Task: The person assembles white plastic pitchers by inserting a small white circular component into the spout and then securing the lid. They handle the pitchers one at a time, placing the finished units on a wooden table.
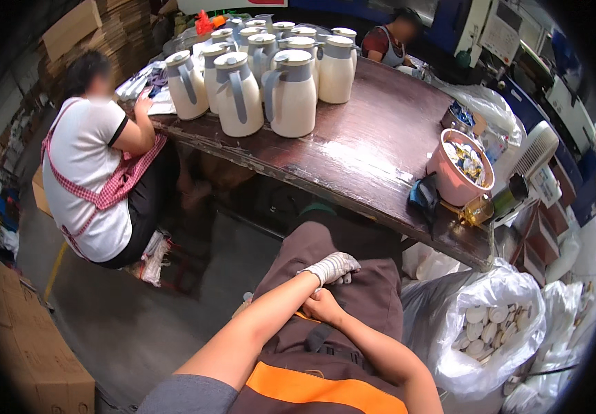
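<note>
Resting hands [325, 290], pink tub [443, 181] of small parts

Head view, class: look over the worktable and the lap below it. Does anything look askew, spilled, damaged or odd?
Nothing is spilled or tipped. The white jugs stand upright in a cluster on the dark table, whose front edge looks worn and chipped. The pink tub of small parts sits close to the table's right edge. Both hands, left gloved and right bare, rest on the lap.
</note>
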### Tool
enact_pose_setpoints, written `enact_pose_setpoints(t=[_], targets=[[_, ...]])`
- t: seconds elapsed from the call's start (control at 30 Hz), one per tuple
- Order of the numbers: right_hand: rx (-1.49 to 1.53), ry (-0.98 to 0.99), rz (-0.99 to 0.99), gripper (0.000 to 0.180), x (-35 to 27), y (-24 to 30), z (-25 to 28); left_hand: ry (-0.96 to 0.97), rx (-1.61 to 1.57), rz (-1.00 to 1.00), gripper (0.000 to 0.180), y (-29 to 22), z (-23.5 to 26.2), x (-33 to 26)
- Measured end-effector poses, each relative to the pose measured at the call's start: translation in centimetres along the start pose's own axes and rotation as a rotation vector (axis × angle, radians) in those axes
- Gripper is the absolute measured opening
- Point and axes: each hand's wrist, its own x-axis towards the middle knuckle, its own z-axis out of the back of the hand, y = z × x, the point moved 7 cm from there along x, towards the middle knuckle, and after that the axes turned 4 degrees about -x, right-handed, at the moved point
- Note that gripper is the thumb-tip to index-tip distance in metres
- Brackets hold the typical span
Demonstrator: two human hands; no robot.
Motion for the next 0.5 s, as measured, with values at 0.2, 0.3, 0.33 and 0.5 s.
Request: enact_pose_setpoints(t=[0.2, 0.3, 0.33, 0.5], targets=[[-0.198, -0.089, -0.023, 0.034, -0.5, -0.5, 1.3, -0.052, -0.219, -0.124, 0.022, 0.1, 0.1, 0.7], [-0.306, -0.088, -0.057, 0.036, -0.6, -0.7, 1.5, -0.084, -0.359, -0.156, 0.021, 1.5, 0.4, 0.9], [-0.317, -0.090, -0.059, 0.035, -0.6, -0.7, 1.4, -0.094, -0.363, -0.177, 0.022, 1.5, 0.6, 1.1], [-0.479, -0.063, -0.063, 0.035, -0.2, 0.9, 0.5, -0.152, -0.490, -0.176, 0.023, 2.2, 2.2, 1.0]])
